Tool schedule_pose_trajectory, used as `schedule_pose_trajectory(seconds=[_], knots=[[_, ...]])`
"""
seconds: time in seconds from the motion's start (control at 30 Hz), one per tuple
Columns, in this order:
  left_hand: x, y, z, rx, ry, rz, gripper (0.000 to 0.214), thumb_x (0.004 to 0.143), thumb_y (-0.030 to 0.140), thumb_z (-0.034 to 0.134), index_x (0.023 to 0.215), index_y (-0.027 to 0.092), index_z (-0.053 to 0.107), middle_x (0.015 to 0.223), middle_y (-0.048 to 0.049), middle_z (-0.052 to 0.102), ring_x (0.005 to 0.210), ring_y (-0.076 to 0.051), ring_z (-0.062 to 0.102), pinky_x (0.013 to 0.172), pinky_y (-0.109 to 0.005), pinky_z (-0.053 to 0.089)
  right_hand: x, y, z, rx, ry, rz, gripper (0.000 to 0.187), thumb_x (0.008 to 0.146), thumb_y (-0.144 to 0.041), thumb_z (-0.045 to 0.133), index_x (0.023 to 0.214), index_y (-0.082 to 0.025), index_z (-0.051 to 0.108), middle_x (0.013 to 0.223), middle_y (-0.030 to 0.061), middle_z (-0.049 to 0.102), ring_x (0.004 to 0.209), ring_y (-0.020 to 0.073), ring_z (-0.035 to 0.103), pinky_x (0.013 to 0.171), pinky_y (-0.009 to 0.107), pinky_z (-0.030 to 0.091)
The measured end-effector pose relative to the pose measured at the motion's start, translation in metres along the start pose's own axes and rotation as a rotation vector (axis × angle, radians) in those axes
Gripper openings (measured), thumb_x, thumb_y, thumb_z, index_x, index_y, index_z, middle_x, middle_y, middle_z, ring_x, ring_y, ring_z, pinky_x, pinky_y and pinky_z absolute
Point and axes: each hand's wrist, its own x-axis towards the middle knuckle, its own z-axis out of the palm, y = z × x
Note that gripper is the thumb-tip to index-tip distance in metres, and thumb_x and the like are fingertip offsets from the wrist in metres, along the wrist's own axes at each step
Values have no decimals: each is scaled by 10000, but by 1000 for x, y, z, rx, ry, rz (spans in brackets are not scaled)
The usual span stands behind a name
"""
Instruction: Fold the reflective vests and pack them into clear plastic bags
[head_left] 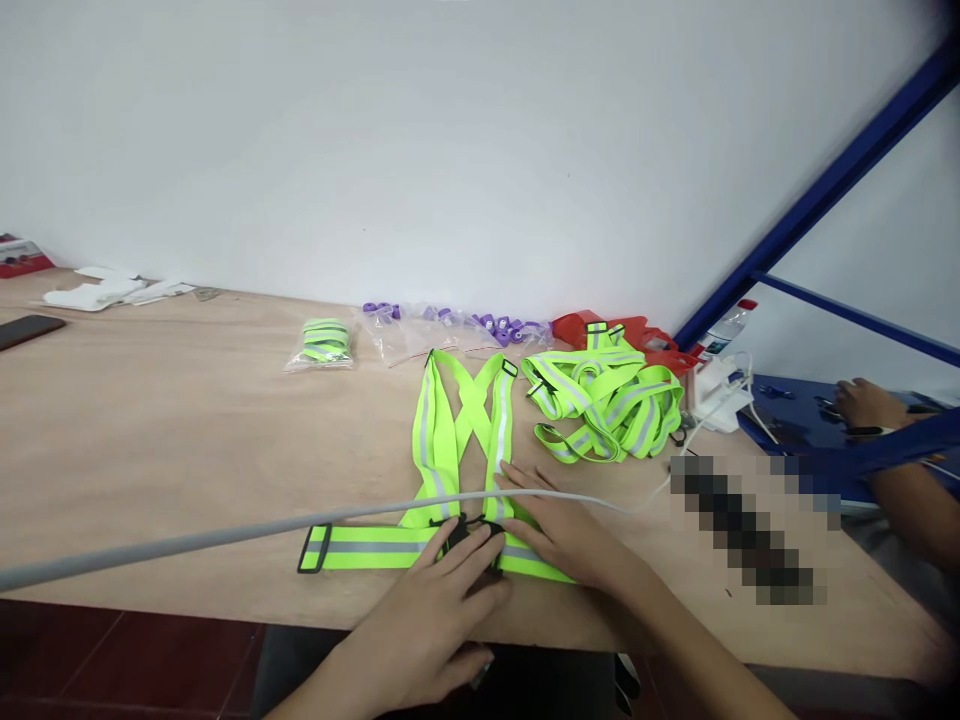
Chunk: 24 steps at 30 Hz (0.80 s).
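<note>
A neon-yellow reflective vest [425, 415] of elastic straps with grey stripes lies spread on the table, its shoulder straps crossing at the back. My left hand [442, 610] rests its stretched fingers on the black buckle [457, 537] at the waist strap, covering part of it. Flat on the vest's right side lies my right hand [559, 525], fingers spread over the lower shoulder strap and waist strap. The waist strap ends at the left in a black slider [314, 549]. A grey cable [225, 537] crosses the view in front of the vest.
Right of the vest lies a tangled pile of reflective straps [600, 400], with a red bag [652, 340] behind. A bagged vest [325, 342] and purple rolls [501, 328] sit further back. Another person's hand [870, 405] is beyond the blue frame [825, 190].
</note>
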Motion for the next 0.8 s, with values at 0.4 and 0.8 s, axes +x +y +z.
schedule_pose_trajectory(seconds=[0.4,0.8], knots=[[6,2,-6,8,-40,-12,689,815,229,749,1457,244,498,1663,-132,337,1530,-351,316,1231,-587,266,36,22,-22,-60,43,19,518,1031,-505,480,1440,-204,586,1523,126,556,1417,311,504,1172,494,399],[4,-14,22,247,98,92,515,955,391,680,1426,245,533,1642,-121,379,1496,-346,365,1210,-512,316,150,82,-98,-150,286,253,471,895,-200,640,1359,-124,640,1385,168,661,1225,337,633,1028,412,479]])
